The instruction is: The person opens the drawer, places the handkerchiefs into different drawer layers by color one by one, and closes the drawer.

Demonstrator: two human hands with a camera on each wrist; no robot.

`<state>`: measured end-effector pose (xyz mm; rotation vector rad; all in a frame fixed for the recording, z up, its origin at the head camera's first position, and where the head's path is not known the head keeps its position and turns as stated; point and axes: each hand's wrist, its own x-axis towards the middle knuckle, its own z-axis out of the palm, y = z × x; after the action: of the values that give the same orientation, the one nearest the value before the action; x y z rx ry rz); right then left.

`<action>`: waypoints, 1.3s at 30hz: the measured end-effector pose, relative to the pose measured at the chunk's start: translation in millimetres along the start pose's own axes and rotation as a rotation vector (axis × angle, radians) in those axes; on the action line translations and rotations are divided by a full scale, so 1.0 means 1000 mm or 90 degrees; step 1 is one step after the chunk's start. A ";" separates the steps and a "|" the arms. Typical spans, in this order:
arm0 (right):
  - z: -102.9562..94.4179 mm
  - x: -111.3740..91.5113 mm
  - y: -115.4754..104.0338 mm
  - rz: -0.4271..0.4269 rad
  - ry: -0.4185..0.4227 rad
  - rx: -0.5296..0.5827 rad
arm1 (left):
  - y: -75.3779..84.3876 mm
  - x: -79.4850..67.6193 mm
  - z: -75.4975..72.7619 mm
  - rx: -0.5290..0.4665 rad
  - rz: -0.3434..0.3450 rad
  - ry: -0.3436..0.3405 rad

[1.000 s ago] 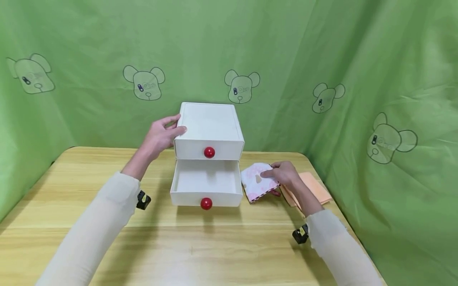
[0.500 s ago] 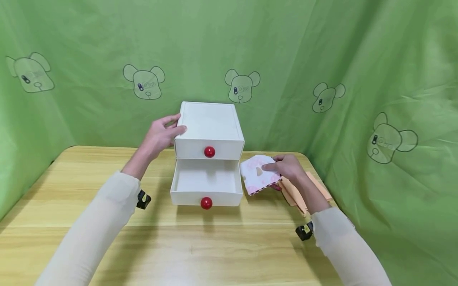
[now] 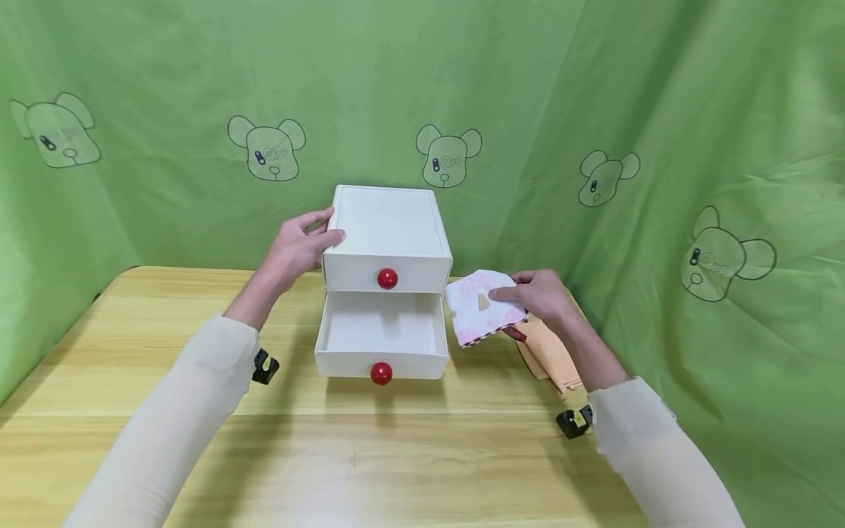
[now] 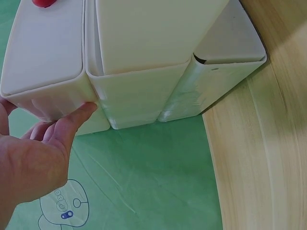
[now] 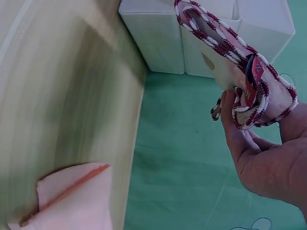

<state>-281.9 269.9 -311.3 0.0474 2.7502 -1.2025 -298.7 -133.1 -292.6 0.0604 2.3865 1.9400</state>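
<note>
"Progress, as far as it showed?"

"Partway, I judged. Of the white three-tier plastic cabinet [image 3: 389, 220], the white middle drawer [image 3: 346, 365] stood pulled out to the near side, and the pink-and-white printed cloth [image 3: 475, 312] with maroon-and-white braided edging was up off the pale wooden desk [image 3: 409, 455]."

"What was left?"

"By my reading, that cloth had no resting place yet, and the folded plain orange cloth [image 3: 549, 356] lay untouched on the desk, right of the cabinet. Neither cloth was in the drawer."

"And the hands?"

"The right hand [image 3: 544, 297] pinched the printed cloth just right of the drawer, thumb on its upper face. The left hand [image 3: 293, 246] lay spread over the cabinet's upper left edge, thumb on top, fingers against the side."

"Counts?"

"One cabinet, three tiers, the lowest showing in the left wrist view. Two cloths. Two round red knobs [image 3: 387, 279] showed; whether the lowest tier had one I couldn't tell. Five outlined bear heads [image 3: 445, 165] on the green fabric curtain [image 3: 528, 88]."
</note>
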 end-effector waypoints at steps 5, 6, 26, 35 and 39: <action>-0.004 -0.006 -0.008 -0.011 -0.001 0.001 | -0.001 0.001 0.000 0.003 -0.001 0.001; -0.004 -0.008 -0.009 -0.013 -0.004 0.003 | -0.001 0.001 0.000 0.002 0.000 0.000; -0.015 -0.024 -0.036 -0.034 -0.032 -0.029 | -0.001 0.002 0.001 -0.008 -0.001 0.003; -0.016 -0.035 -0.051 -0.038 -0.046 -0.031 | -0.001 0.002 0.000 -0.009 0.002 0.001; -0.016 -0.039 -0.057 -0.036 -0.056 -0.033 | -0.001 0.002 0.000 -0.004 0.002 0.001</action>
<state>-249.4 243.6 -253.8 -0.0873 2.7220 -1.1175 -300.7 -133.2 -293.9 0.0628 2.3832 1.9487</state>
